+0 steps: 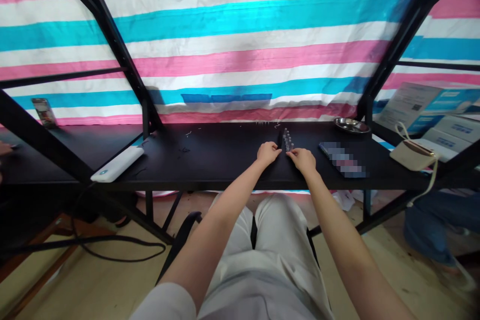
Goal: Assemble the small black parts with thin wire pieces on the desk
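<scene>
A strip of small clear, rounded knobs in rows stands out from the black tabletop, pointing away from me. At its near end my right hand is closed, with thumb and fingertips pinching it. A thin dark strip, hard to make out against the table, lies along its left side. My left hand is closed in a pinch at the near end of this dark strip. The two hands are close together but apart. Fine detail at the fingertips is too small to see.
On the black table are a white elongated device at left, a pixelated flat item and a metal dish at right. A beige bag and boxes stand beyond. Black frame posts flank me.
</scene>
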Demonstrator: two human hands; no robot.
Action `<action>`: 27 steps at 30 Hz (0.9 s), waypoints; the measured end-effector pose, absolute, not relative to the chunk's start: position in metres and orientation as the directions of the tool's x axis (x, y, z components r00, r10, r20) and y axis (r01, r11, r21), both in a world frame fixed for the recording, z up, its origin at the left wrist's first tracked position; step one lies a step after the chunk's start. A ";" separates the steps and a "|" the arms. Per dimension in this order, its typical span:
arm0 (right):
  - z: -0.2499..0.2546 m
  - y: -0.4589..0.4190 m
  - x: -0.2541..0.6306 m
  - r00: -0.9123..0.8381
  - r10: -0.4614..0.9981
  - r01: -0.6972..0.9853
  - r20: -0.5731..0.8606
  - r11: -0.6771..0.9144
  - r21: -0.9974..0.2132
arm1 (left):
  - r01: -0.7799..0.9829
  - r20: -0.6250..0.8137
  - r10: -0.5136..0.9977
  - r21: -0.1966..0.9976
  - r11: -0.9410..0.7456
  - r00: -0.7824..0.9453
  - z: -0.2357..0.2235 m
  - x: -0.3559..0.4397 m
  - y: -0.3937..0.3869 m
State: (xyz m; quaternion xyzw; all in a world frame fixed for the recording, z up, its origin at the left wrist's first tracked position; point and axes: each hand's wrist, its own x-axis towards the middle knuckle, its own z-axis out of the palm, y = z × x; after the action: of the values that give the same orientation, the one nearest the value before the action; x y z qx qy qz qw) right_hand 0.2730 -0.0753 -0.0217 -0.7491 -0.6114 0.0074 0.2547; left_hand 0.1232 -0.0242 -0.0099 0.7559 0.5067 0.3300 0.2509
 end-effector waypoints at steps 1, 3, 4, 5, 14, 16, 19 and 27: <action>-0.021 -0.076 0.273 0.254 0.921 0.913 0.296 -0.127 -0.388 | 0.597 0.243 0.937 0.723 -0.347 0.249 -0.010 0.123 -0.025; -0.021 -0.076 0.272 0.255 0.921 0.916 0.295 -0.133 -0.378 | 0.597 0.239 0.945 0.733 -0.325 0.222 -0.010 0.124 -0.026; -0.021 -0.076 0.272 0.255 0.920 0.918 0.297 -0.134 -0.373 | 0.596 0.236 0.947 0.736 -0.320 0.216 -0.010 0.124 -0.027; -0.021 -0.076 0.272 0.254 0.920 0.920 0.299 -0.134 -0.369 | 0.597 0.233 0.949 0.738 -0.315 0.213 -0.010 0.125 -0.027; -0.017 -0.080 0.268 0.266 0.928 0.927 0.261 -0.172 -0.334 | 0.718 0.184 0.938 0.606 -0.343 0.292 -0.006 0.128 -0.025; -0.015 -0.083 0.266 0.281 0.926 0.926 0.251 -0.193 -0.324 | 0.757 0.191 0.924 0.532 -0.380 0.330 -0.004 0.124 -0.027; -0.012 -0.087 0.263 0.316 0.922 0.920 0.224 -0.240 -0.309 | 0.808 0.236 0.898 0.395 -0.437 0.370 -0.003 0.113 -0.031; -0.012 -0.090 0.260 0.320 0.921 0.925 0.222 -0.253 -0.284 | 0.800 0.343 0.806 0.203 -0.564 0.482 -0.012 0.086 -0.043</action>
State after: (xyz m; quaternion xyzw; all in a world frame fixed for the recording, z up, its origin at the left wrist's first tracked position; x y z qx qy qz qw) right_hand 0.2604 -0.0898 -0.0121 -0.7914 -0.5832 -0.0055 0.1832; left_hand 0.0856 -0.0429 -0.0125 0.8607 0.4667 0.2032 0.0075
